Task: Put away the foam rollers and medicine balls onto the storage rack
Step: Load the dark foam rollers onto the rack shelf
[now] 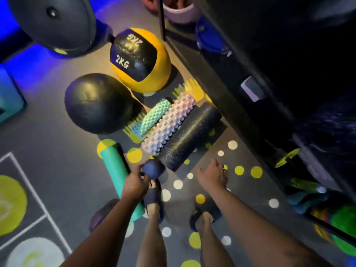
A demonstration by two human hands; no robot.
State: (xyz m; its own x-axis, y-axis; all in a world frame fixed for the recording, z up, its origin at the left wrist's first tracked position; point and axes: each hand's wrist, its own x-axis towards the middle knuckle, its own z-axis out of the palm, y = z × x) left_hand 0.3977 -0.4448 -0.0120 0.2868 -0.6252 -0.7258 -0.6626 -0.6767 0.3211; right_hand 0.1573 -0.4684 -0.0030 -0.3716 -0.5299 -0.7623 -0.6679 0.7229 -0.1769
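L hand (134,185) grip closed on small blue ball (154,169), low over floor; R hand (212,175) open, empty. Rollers (169,124), med balls (141,58) on floor beside rack (221,89). Risk: grip looks shallow (blurred); ball may slip, roll away.

Dim room, blue glow upper left, motion blur right, wide-angle distortion.

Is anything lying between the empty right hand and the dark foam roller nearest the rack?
Nothing visible does. The right hand hangs open just short of the dark foam roller, with only bare dotted floor between them.
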